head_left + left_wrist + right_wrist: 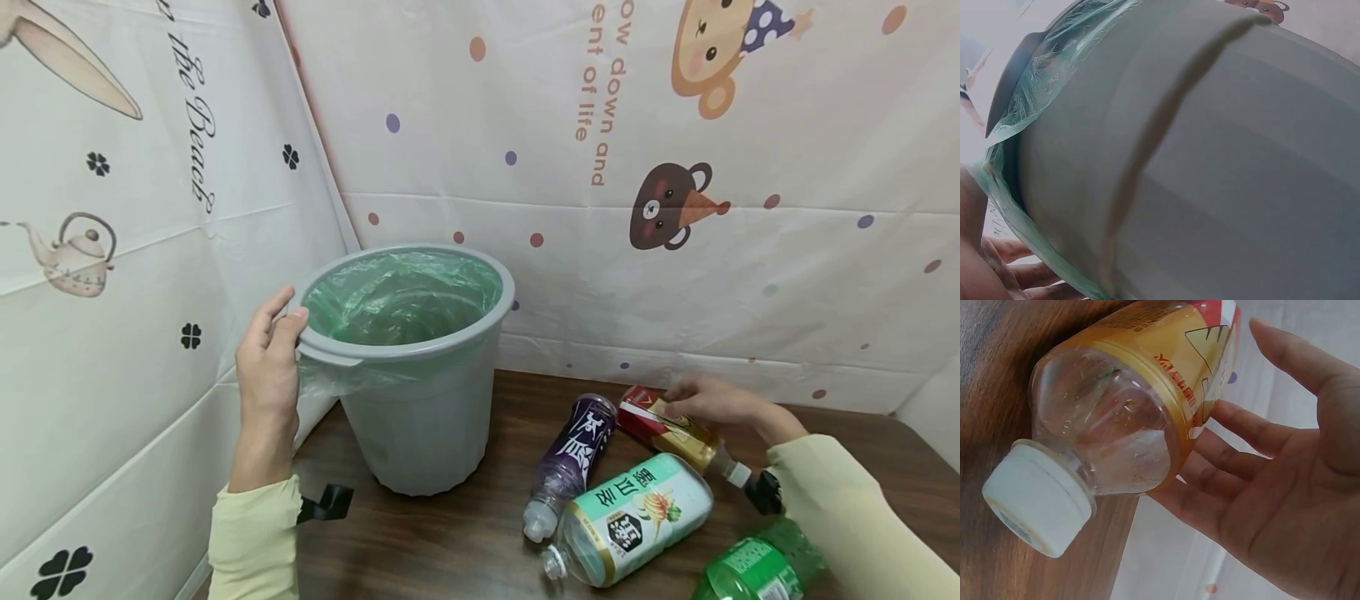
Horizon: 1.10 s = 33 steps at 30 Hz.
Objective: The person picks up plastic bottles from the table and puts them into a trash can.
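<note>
A grey trash can [420,417] lined with a thin green plastic bag [405,300] stands on the brown table. My left hand [268,367] rests against its left side, thumb at the rim; in the left wrist view the fingers [1032,275] extend along the bag's overhanging edge. On the right, my right hand [720,402] reaches over a bottle with a red and yellow label [667,429], lying on its side with a white cap [1041,497]. In the right wrist view, several fingertips touch this bottle's label, while the thumb stays apart from it.
A purple-labelled bottle [573,454] lies left of the red and yellow one. In front lies a large bottle with a mint-green label [637,517]. A green bottle [765,567] lies near the right forearm. White printed cloth [450,158] hangs behind and at the left.
</note>
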{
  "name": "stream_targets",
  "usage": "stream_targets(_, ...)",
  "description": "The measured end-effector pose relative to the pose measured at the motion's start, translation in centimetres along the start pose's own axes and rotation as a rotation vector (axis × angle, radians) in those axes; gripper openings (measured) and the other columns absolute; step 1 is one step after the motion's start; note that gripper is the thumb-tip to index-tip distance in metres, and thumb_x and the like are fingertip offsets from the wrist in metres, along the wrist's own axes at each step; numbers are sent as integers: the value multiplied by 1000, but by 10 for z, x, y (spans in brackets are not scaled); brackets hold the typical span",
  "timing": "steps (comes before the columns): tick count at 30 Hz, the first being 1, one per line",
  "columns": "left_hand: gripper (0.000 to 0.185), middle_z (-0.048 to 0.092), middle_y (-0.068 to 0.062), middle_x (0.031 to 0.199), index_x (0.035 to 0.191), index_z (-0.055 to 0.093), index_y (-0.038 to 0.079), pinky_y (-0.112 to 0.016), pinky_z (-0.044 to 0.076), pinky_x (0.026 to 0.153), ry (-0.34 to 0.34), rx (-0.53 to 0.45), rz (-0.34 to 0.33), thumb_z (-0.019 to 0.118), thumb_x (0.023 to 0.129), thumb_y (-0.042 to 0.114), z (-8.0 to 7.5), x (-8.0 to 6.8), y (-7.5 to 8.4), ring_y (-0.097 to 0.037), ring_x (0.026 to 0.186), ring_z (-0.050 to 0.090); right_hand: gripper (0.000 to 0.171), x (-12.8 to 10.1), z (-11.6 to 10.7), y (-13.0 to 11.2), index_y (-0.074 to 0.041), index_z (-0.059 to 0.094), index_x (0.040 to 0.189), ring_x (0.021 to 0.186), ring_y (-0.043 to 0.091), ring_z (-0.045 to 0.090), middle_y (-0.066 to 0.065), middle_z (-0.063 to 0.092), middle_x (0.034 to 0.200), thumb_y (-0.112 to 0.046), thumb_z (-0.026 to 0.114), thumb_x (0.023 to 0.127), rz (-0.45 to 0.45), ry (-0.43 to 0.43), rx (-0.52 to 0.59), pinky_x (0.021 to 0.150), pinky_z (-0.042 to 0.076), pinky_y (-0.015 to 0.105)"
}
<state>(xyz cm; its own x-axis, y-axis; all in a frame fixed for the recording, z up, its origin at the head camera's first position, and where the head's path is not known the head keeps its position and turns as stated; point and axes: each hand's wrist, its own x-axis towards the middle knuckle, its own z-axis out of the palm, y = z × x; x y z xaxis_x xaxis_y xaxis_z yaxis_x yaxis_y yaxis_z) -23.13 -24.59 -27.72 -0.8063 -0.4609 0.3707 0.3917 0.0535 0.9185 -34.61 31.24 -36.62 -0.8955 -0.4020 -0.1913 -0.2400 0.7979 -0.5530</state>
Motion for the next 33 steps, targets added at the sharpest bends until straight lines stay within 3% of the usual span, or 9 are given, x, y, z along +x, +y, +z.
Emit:
stream_targets(8,48,53,-14,152,157,55,20,-39,34,116,-5,5,-10,57,109,31,-1,-1,-1,-28,139,49,71,3,3,-9,19,51,138,112,42,61,31,61,127,-33,76,98,80,-59,39,91,55,58)
stream_targets(17,49,52,-13,153,157,54,19,-39,31,118,-11,-3,1,56,110,30,-1,-1,-1,-29,141,47,73,7,7,-9,20,52,135,104,34,62,25,64,119,-31,82,93,84,-51,18,88,55,52)
stream_targets(33,48,53,-13,152,156,55,19,-38,32,118,-4,-4,4,57,109,30,0,0,-1,-28,140,48,74,8,7,-6,20,53,134,99,31,62,20,65,113,-36,80,95,96,-44,-7,84,54,47)
